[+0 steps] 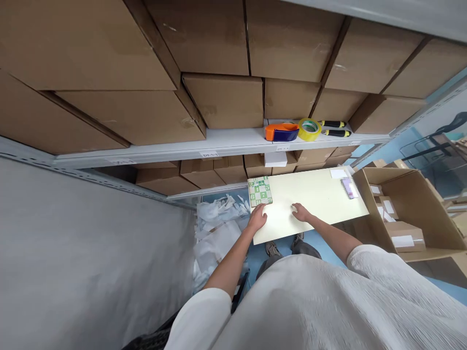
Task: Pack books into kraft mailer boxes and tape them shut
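My left hand [257, 218] is at the near left of the pale yellow board [306, 194], its thumb apart from its fingers. The fingertips reach the near edge of a flat green-and-white checked piece [260, 190] with numbers on it; whether they touch it I cannot tell. Over the middle of the board is my right hand [301, 212], fingers loosely bent and apart, holding nothing. At the board's far right lie a white slip [338, 173] and a small purple item [349, 187], which is blurred.
Cardboard boxes [223, 102] fill the shelves ahead. On the shelf edge [233, 141] sit an orange-and-blue tape dispenser [281, 132], a yellow tape roll [310, 129] and two knives with black-and-yellow handles [337, 132]. An open carton [430, 209] holding small boxes stands right; white scraps [219, 233] lie left.
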Motion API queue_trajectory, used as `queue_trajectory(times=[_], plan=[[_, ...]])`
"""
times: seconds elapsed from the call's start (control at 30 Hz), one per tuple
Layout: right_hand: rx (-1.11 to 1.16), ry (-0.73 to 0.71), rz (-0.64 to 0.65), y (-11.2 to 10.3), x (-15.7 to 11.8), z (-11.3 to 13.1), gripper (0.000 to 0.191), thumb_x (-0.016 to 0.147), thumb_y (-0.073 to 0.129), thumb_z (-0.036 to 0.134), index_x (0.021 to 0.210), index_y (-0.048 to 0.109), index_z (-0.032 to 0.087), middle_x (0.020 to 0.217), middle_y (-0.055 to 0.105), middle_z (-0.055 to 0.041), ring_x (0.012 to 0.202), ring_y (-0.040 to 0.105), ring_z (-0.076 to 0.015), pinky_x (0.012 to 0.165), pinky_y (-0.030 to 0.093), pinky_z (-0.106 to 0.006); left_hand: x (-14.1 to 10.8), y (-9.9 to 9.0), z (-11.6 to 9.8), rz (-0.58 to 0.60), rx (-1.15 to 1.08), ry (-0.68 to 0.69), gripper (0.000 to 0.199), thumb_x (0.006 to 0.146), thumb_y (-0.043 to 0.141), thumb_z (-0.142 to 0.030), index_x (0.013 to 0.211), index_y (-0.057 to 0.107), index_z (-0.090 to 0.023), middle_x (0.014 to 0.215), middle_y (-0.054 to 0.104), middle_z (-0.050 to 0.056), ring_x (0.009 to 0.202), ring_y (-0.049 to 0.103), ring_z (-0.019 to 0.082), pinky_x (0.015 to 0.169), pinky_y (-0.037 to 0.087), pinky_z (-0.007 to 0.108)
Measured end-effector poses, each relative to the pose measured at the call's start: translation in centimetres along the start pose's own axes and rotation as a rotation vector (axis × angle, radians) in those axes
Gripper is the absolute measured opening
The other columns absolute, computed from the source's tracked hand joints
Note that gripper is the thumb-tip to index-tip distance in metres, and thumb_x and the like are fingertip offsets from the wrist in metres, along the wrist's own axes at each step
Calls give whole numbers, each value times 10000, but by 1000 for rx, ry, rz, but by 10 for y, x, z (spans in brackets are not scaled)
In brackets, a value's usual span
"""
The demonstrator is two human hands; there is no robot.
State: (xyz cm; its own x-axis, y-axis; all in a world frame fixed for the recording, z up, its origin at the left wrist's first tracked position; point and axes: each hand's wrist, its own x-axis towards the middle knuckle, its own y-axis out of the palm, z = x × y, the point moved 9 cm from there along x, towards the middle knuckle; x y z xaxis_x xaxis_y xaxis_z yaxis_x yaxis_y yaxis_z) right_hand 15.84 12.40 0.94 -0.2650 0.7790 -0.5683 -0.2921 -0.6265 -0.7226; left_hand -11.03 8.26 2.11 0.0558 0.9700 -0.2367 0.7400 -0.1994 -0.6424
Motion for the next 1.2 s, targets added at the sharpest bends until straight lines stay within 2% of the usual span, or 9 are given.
queue_trajectory(times=[0.13,0.3,0.47,0.57,0.67,0.83,0.97,1.07,1.2], plan=[[37,51,-72,-27,-21,-24,563,1021,564,217,1577,580,131,1671,502,-215,1306,702,-280,1198,498,-423,9,0,-27,-4,-21,67,580,891,551,-121,1459,641,-199,1580,624,123,1531,536,274,1330,389,473],[102,72,-141,-54,-45,-42,503,1016,598,226,1513,652,176,1601,587,-186,1261,732,-278,1126,558,-406,20,5,-64,38,-9,125,544,922,530,-133,1449,646,-196,1555,638,124,1500,559,266,1308,409,459],[155,69,-157,-67,-59,-51,448,1037,557,216,1464,683,164,1593,594,-181,1257,729,-264,1119,556,-386,26,17,-99,85,0,190,519,966,497,-144,1464,637,-187,1558,636,125,1508,550,256,1315,392,448],[180,41,-252,-96,-58,-51,436,1034,533,200,1440,688,160,1548,623,-173,1230,729,-247,1118,546,-369,30,20,-116,83,4,220,511,974,498,-146,1463,640,-185,1546,644,123,1493,564,255,1311,398,448],[162,4,-431,-159,-51,-49,442,1029,508,215,1434,673,153,1480,656,-170,1245,696,-262,1159,511,-399,37,20,-127,71,11,215,498,978,497,-149,1450,651,-183,1538,651,122,1478,577,260,1301,412,451],[30,-236,-774,-314,-42,-28,462,1018,456,244,1421,642,114,1434,639,-211,1352,579,-332,1192,458,-468,48,20,-142,29,17,188,475,981,498,-149,1419,674,-201,1510,672,105,1468,586,251,1299,418,448],[-142,-367,-847,-415,-24,-12,464,1011,465,248,1426,634,129,1524,590,-217,1350,539,-384,1169,447,-564,54,28,-154,-7,8,154,463,971,510,-151,1392,691,-219,1482,690,94,1447,604,244,1289,433,447],[-264,-375,-781,-460,3,-9,469,1004,501,270,1433,628,128,1538,591,-228,1341,507,-431,1119,441,-638,56,39,-158,-34,2,101,458,973,504,-155,1386,694,-206,1482,688,105,1439,613,251,1285,438,450],[-352,-402,-666,-477,39,-10,507,1014,530,323,1469,597,111,1453,657,-237,1331,464,-453,1105,394,-685,50,60,-159,-63,-8,30,456,971,503,-155,1382,694,-202,1480,690,110,1437,619,248,1280,446,442]])
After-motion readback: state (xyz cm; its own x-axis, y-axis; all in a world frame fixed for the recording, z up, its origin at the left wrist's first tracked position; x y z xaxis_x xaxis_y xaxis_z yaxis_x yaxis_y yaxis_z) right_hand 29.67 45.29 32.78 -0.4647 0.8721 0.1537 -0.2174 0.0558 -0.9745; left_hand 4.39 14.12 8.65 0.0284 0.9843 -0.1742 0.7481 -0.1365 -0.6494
